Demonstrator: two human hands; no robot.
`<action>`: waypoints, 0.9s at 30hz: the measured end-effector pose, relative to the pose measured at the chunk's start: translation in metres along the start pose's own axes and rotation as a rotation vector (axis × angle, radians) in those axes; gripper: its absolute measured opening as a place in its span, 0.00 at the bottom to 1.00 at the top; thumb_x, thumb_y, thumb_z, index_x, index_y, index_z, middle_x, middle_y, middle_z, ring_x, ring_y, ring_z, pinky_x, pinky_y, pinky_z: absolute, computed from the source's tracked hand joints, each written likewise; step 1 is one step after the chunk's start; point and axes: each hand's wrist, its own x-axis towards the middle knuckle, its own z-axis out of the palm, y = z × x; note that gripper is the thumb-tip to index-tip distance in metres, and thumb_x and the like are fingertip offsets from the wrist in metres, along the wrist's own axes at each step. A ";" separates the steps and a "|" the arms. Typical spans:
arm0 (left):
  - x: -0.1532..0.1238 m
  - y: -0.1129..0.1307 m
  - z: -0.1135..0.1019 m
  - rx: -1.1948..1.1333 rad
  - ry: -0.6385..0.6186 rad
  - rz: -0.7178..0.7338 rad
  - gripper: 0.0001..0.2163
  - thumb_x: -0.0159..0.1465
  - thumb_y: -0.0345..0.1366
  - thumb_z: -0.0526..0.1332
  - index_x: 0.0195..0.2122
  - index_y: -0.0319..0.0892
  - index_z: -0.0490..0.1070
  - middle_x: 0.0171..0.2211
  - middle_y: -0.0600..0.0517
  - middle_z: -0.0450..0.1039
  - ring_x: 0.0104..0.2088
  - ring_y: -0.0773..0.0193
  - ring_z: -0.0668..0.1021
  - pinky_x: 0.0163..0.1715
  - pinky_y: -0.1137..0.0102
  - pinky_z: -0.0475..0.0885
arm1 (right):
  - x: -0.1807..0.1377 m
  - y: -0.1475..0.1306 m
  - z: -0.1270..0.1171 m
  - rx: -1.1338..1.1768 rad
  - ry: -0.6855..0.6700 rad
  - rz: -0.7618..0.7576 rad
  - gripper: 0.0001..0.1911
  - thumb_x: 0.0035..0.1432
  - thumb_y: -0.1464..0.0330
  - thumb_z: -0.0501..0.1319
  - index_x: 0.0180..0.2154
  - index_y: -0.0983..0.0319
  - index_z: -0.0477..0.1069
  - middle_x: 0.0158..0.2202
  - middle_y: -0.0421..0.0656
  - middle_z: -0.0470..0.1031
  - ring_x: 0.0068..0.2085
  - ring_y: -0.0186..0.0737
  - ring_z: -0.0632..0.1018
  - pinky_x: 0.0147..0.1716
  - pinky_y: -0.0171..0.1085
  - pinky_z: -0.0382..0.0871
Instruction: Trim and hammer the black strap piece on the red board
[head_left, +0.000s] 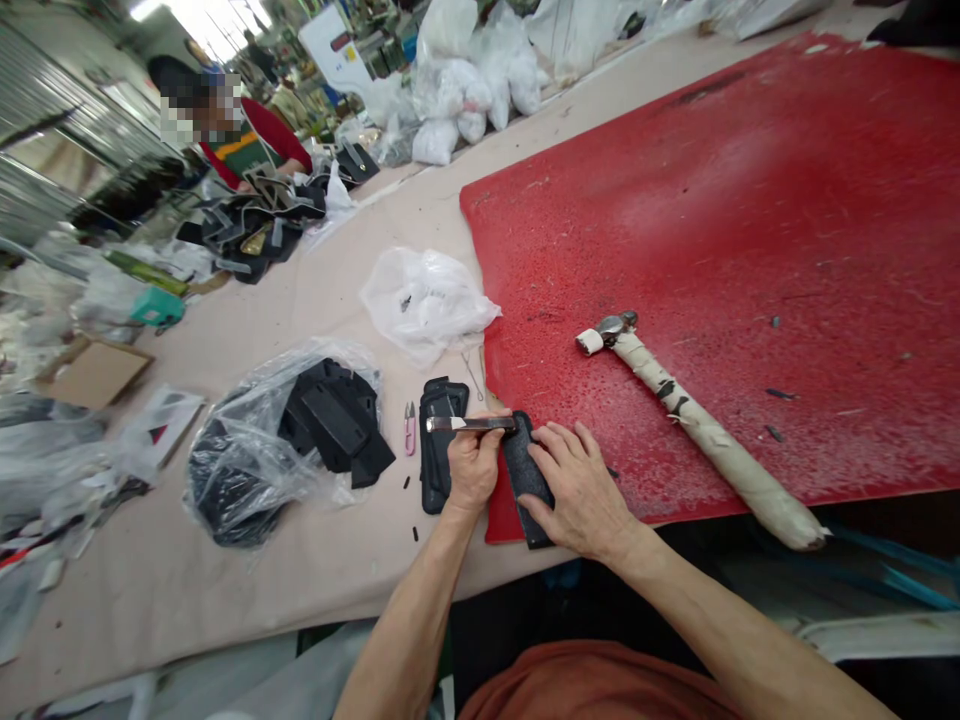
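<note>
While the left hand [471, 470] grips the metal tool [471, 424] and the right hand [581, 490] lies spread, pressing the black piece [523, 468] onto the red mat [750, 250], a slip could nick those fingers.

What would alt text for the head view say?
The left hand grips a metal tool over a black piece that the right hand presses flat on a red mat. A wrapped hammer lies to the right.

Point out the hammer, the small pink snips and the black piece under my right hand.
hammer [705, 430], head view, middle of its wrapped handle.
pink snips [409, 428], head view, on the handles.
black piece [521, 462], head view, bare part left of the right hand [581, 490].
</note>
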 end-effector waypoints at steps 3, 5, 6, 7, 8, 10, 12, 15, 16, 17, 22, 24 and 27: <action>0.001 0.001 0.001 0.027 -0.011 0.001 0.07 0.67 0.35 0.60 0.43 0.43 0.77 0.42 0.49 0.81 0.44 0.61 0.81 0.48 0.66 0.76 | 0.000 0.001 0.000 0.002 -0.007 0.008 0.27 0.56 0.61 0.65 0.55 0.66 0.68 0.60 0.54 0.65 0.62 0.58 0.62 0.67 0.59 0.46; 0.002 0.002 0.002 0.033 -0.013 0.007 0.07 0.67 0.35 0.60 0.43 0.43 0.77 0.42 0.49 0.81 0.43 0.61 0.81 0.48 0.66 0.76 | 0.000 0.001 0.000 0.004 -0.011 0.010 0.27 0.56 0.60 0.65 0.55 0.66 0.68 0.60 0.55 0.65 0.62 0.58 0.62 0.67 0.59 0.46; 0.002 0.002 0.002 0.032 -0.013 0.011 0.07 0.67 0.35 0.60 0.43 0.43 0.77 0.42 0.50 0.81 0.43 0.61 0.81 0.48 0.65 0.76 | 0.000 0.001 0.000 0.005 -0.012 0.009 0.27 0.56 0.60 0.65 0.55 0.66 0.68 0.60 0.55 0.65 0.62 0.58 0.62 0.67 0.59 0.46; 0.003 0.002 0.002 0.031 -0.014 0.014 0.07 0.67 0.35 0.60 0.43 0.44 0.77 0.42 0.50 0.81 0.43 0.60 0.81 0.48 0.65 0.76 | 0.001 0.001 -0.001 0.007 -0.015 0.008 0.27 0.56 0.60 0.65 0.54 0.66 0.68 0.60 0.55 0.65 0.62 0.58 0.62 0.67 0.59 0.46; 0.003 0.003 0.002 0.031 -0.016 0.015 0.07 0.67 0.35 0.60 0.43 0.44 0.77 0.42 0.50 0.81 0.43 0.60 0.81 0.48 0.65 0.76 | 0.001 0.002 -0.001 0.008 -0.017 0.007 0.27 0.56 0.60 0.65 0.54 0.66 0.68 0.60 0.55 0.65 0.62 0.58 0.63 0.67 0.59 0.46; 0.003 0.004 0.002 0.041 -0.024 0.009 0.07 0.67 0.36 0.60 0.42 0.44 0.77 0.42 0.49 0.81 0.43 0.59 0.81 0.48 0.64 0.76 | 0.001 0.001 -0.002 0.011 -0.017 0.006 0.26 0.57 0.60 0.65 0.54 0.65 0.68 0.60 0.55 0.65 0.62 0.59 0.63 0.66 0.59 0.47; 0.003 0.005 0.002 0.055 -0.030 0.010 0.07 0.67 0.36 0.60 0.42 0.45 0.77 0.42 0.49 0.81 0.44 0.59 0.81 0.49 0.63 0.76 | 0.002 0.001 -0.002 0.013 -0.014 0.006 0.26 0.56 0.60 0.65 0.54 0.65 0.68 0.60 0.55 0.66 0.62 0.59 0.63 0.66 0.60 0.48; 0.001 0.004 0.004 0.080 -0.028 0.030 0.06 0.67 0.36 0.60 0.42 0.45 0.76 0.42 0.49 0.80 0.44 0.58 0.81 0.50 0.63 0.75 | 0.002 0.001 -0.002 0.015 -0.012 0.007 0.26 0.56 0.61 0.65 0.54 0.64 0.68 0.60 0.55 0.66 0.62 0.59 0.63 0.66 0.60 0.48; 0.001 0.004 0.005 0.089 -0.025 0.038 0.06 0.67 0.36 0.60 0.42 0.45 0.76 0.42 0.49 0.80 0.45 0.58 0.81 0.50 0.62 0.75 | 0.002 0.000 -0.002 0.016 -0.011 0.007 0.26 0.56 0.61 0.65 0.54 0.65 0.68 0.60 0.55 0.66 0.62 0.59 0.63 0.66 0.60 0.48; 0.001 0.003 0.005 0.099 -0.023 0.045 0.06 0.67 0.36 0.60 0.42 0.45 0.76 0.42 0.49 0.80 0.45 0.59 0.81 0.50 0.62 0.75 | 0.002 0.000 -0.002 0.016 -0.014 0.008 0.26 0.57 0.61 0.65 0.54 0.65 0.68 0.60 0.55 0.65 0.62 0.59 0.63 0.66 0.59 0.47; 0.002 0.000 0.006 0.163 -0.042 0.087 0.07 0.68 0.35 0.58 0.42 0.45 0.76 0.42 0.49 0.80 0.44 0.59 0.80 0.50 0.63 0.74 | 0.002 0.000 -0.002 0.011 -0.026 0.015 0.27 0.56 0.60 0.65 0.54 0.65 0.68 0.60 0.55 0.65 0.62 0.59 0.63 0.66 0.59 0.47; 0.004 -0.001 0.006 0.189 -0.060 0.104 0.07 0.69 0.35 0.58 0.42 0.45 0.76 0.41 0.49 0.80 0.44 0.60 0.80 0.50 0.63 0.74 | 0.003 0.001 -0.002 0.012 -0.032 0.018 0.27 0.56 0.60 0.66 0.54 0.65 0.68 0.60 0.55 0.65 0.62 0.59 0.63 0.66 0.59 0.46; 0.006 -0.004 0.006 0.203 -0.089 0.128 0.07 0.69 0.34 0.57 0.43 0.45 0.75 0.41 0.49 0.80 0.44 0.59 0.80 0.50 0.63 0.74 | 0.003 0.001 -0.001 0.008 -0.040 0.021 0.28 0.56 0.59 0.67 0.55 0.65 0.68 0.61 0.55 0.64 0.62 0.59 0.62 0.66 0.59 0.46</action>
